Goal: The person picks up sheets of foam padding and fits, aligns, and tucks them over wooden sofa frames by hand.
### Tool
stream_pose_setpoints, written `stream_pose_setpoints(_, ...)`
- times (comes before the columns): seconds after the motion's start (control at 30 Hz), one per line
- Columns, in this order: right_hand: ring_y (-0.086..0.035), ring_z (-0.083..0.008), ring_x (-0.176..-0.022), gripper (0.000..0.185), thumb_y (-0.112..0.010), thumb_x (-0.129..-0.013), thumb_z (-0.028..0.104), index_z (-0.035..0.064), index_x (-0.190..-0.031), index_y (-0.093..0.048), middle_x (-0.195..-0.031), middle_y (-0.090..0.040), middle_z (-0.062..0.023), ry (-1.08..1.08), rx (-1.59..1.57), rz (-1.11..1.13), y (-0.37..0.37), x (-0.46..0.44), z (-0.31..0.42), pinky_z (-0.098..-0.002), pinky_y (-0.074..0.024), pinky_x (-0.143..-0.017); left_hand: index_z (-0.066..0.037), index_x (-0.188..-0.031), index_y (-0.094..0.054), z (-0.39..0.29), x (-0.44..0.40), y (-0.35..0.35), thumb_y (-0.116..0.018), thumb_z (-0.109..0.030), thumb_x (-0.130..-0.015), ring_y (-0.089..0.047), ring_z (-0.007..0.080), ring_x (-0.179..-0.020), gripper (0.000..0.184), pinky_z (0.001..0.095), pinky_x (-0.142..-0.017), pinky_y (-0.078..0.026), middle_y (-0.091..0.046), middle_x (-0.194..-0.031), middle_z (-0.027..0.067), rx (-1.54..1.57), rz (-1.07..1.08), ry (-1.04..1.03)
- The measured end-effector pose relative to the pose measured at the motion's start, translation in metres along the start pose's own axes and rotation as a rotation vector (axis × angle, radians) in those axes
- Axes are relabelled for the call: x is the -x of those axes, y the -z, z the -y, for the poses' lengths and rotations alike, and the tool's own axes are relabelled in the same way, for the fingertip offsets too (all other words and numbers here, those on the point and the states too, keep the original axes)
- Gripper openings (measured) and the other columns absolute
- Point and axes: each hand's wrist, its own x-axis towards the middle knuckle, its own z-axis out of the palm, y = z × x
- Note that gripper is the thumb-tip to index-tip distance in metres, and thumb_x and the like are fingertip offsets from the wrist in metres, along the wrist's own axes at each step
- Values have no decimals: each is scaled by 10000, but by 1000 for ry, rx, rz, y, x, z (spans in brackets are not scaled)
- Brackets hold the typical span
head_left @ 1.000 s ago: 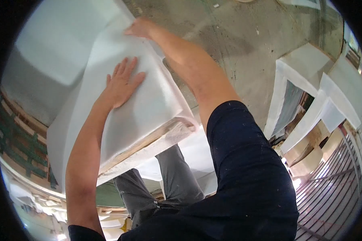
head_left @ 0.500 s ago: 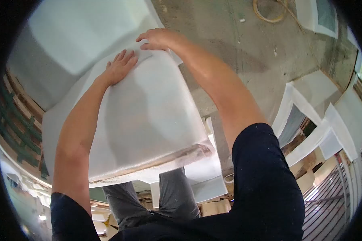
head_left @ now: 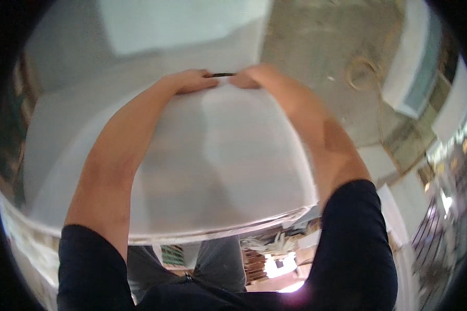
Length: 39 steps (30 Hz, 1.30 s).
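Observation:
A large white padded piece [head_left: 228, 155] with a smooth, fabric-like cover lies in front of my body. My left hand [head_left: 194, 81] is at its far edge, thumb on top and fingers curled over the side. Close by on the right, my right hand [head_left: 248, 78] grips the same edge in a similar way, its fingertips partly hidden. A thin dark strip [head_left: 223, 74] shows in the gap between the two hands. The image is blurred, so I cannot tell whether the hands pinch only the cover or the padding too.
Beyond the piece stands a pale white surface [head_left: 181, 26]. At the upper right, a yellowish coil [head_left: 360, 75] lies on the concrete floor [head_left: 316, 36]. Long white pieces with grey-green faces [head_left: 423, 78] are further right. Stacked wooden slats [head_left: 257, 264] show below the near edge.
My flat, spread left hand has moved to the far edge and curled over it. My right hand has closed there beside it. The view has shifted, and the dark strip now shows.

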Motion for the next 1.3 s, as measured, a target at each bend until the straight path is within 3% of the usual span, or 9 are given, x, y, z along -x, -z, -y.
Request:
stream_pose_setpoints(0.1,-553,-331,-1096,457,-384,-931,415,132,-1254,-542,-1194,-592,-135,161,250,-116,-4,-22,16,-415,-430,-916,-68,-1311,-463,41,84,15,-429,-498,-904,-416,320,-1249,593,404,-1049,-301,-459,-1344,161,-171,-212,-17)
stream_pose_setpoints(0.2,-518,-330,-1137,419,-399,-931,362,108,-1225,-556,-1207,-580,-132,413,-29,-336,8,17,98,-441,-390,-968,-58,-1328,-434,120,190,25,-414,-474,-923,-380,328,-1276,581,449,-1054,-287,-421,-1369,179,-439,-344,32)
stream_pose_setpoints(0.47,-492,-326,-1158,350,-466,-914,277,171,-1240,-539,-1209,-565,-129,1348,-339,-754,23,100,431,-441,-370,-979,-20,-1335,-422,212,448,7,-511,-445,-874,-279,367,-1332,633,558,-1061,-224,-327,-1412,229,-536,-653,732)
stream_pose_setpoints(0.73,-387,-275,-1270,401,-442,-893,384,295,-1275,-521,-1352,-465,-34,1398,-137,-750,25,115,582,-452,-266,-1062,19,-1347,-385,239,479,-2,-505,-544,-822,-247,430,-1333,779,541,-1078,-171,-289,-1402,313,-323,-773,728)
stream_pose_setpoints(0.9,-367,-280,-1289,456,-383,-904,444,252,-1302,-497,-1363,-446,-76,1255,-130,-394,25,108,597,-454,-255,-1069,22,-1316,-414,236,487,4,-538,-515,-814,-354,413,-1273,745,518,-1051,-248,-392,-1322,313,-274,-743,697)
stream_pose_setpoints(0.97,-370,-289,-1287,474,-366,-910,457,237,-1314,-481,-1363,-443,-88,1191,-123,-427,32,105,596,-456,-252,-1070,22,-1283,-444,216,506,10,-577,-454,-816,-430,397,-1219,680,515,-1020,-301,-453,-1277,287,-114,-675,577)
stream_pose_setpoints(1.03,-374,-298,-1284,484,-354,-917,462,224,-1323,-466,-1363,-441,-97,1100,-107,-542,29,98,596,-461,-250,-1069,5,-1236,-483,206,521,-19,-654,-290,-787,-529,358,-1111,563,490,-949,-393,-543,-1192,215,-181,-1024,105)
stream_pose_setpoints(1.13,-390,-321,-1271,503,-351,-921,451,172,-1328,-453,-1372,-428,-130,1010,-195,-332,35,93,604,-483,-260,-1062,-64,-1069,-609,198,542,-86,-692,-65,-691,-582,266,-1017,387,433,-896,-462,-606,-1080,120,4,-1109,-395)
stream_pose_setpoints(1.3,-398,-368,-1256,509,-336,-934,410,94,-1318,-443,-1363,-418,-184,854,-150,-506,37,42,626,-510,-294,-1041,-60,-951,-621,221,550,-193,-658,-35,-658,-546,321,-1010,297,457,-916,-421,-573,-1043,137,218,-1094,-81)
